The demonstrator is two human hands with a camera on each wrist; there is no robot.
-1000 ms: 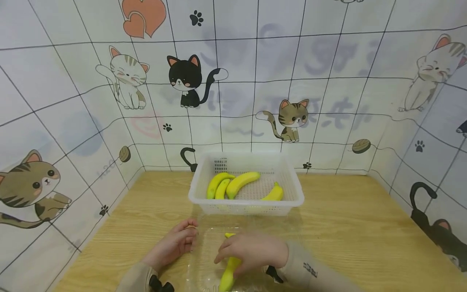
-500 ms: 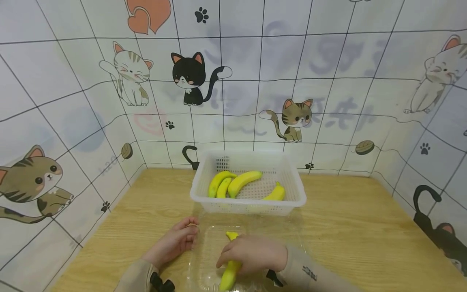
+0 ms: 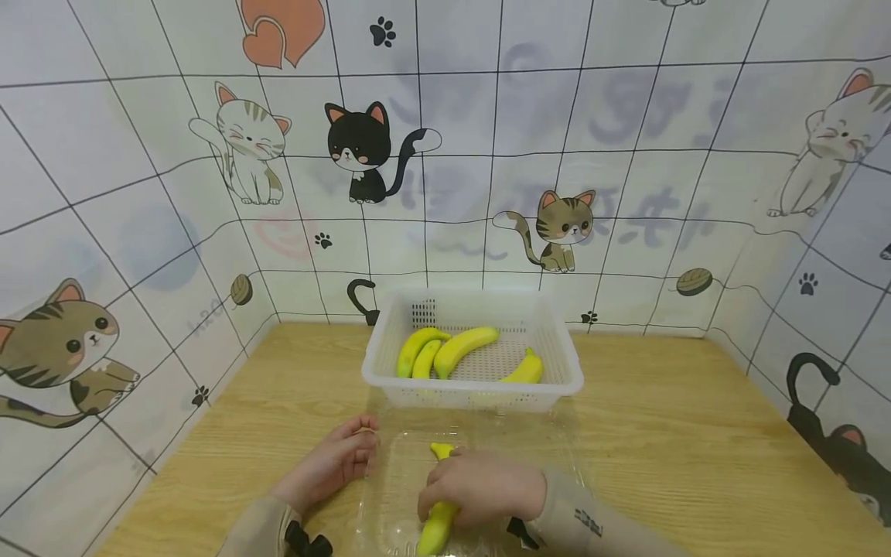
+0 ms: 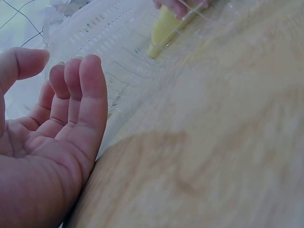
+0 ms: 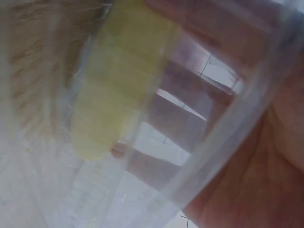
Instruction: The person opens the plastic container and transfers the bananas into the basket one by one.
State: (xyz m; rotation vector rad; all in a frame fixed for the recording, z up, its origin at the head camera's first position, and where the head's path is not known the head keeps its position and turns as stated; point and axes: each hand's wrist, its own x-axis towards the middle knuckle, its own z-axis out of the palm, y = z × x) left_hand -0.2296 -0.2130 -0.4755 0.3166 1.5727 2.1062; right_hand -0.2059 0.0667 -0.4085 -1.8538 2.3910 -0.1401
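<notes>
A yellow banana lies lengthwise in a clear plastic clamshell box at the front of the table. My right hand grips it from above, fingers bent over its middle, stem end pointing away. Through the box's clear wall, the right wrist view shows the banana with fingers along its side. My left hand rests at the box's left edge, palm turned inward. Its fingers are loosely bent and hold nothing in the left wrist view.
Behind the box stands a white perforated plastic basket with several bananas inside. The wooden table meets a wall covering printed with cats on three sides.
My right hand's fingers have closed in around the banana, after being more spread over it. The left hand has stayed by the box. The head view has shifted slightly.
</notes>
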